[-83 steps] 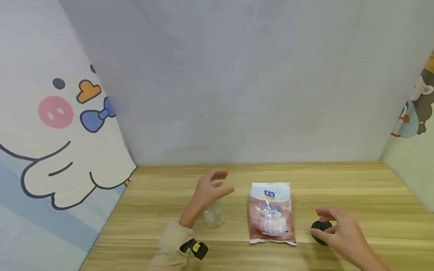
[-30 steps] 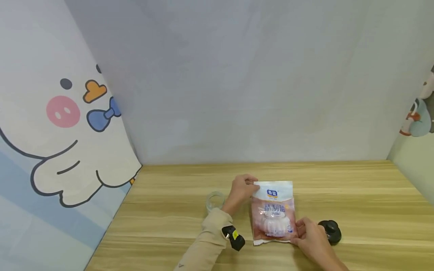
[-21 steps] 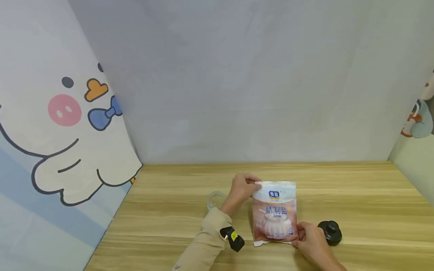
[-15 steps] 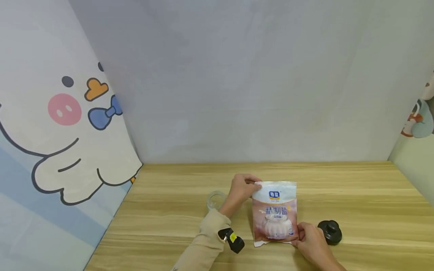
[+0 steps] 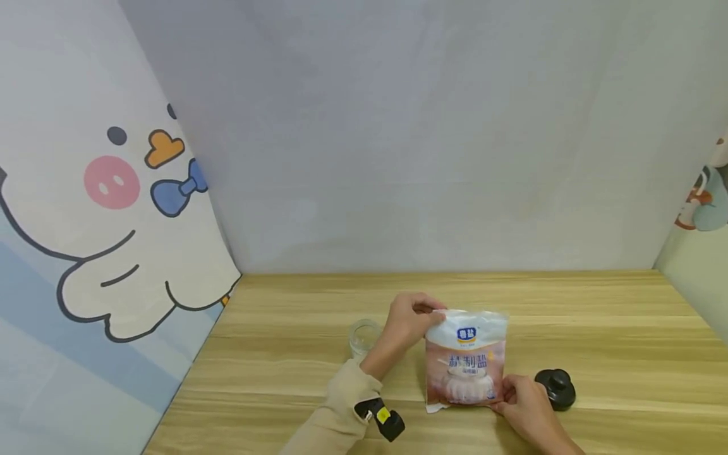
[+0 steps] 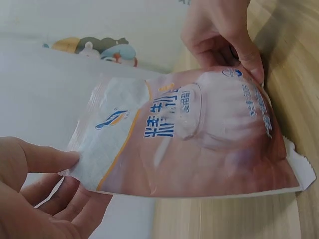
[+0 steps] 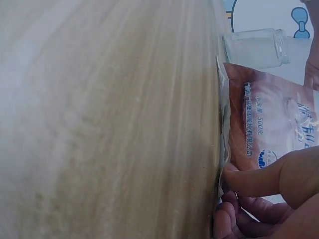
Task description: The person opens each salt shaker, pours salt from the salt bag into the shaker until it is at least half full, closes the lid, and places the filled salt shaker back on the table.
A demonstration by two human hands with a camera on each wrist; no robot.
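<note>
A pink and white salt bag (image 5: 465, 360) is raised at its top end, its bottom edge at the tabletop. My left hand (image 5: 407, 322) pinches the bag's upper left corner; in the left wrist view the thumb (image 6: 62, 160) lies on the front and the other fingers are behind. At the lower right corner my right hand (image 5: 526, 404) pinches the bag between thumb (image 7: 254, 178) and fingers. Left of the bag, partly covered by my left forearm, stands a clear glass jar (image 5: 364, 335) without a lid, also visible in the right wrist view (image 7: 254, 49).
A round black knobbed object (image 5: 557, 387) lies just right of my right hand. The wooden tabletop (image 5: 273, 354) runs back to a grey wall (image 5: 432, 158), with a cartoon-printed panel (image 5: 114, 221) on the left.
Both hands have come to the salt bag, the right one leaving the black object. The left hand has tilted the bag's top end up off the table.
</note>
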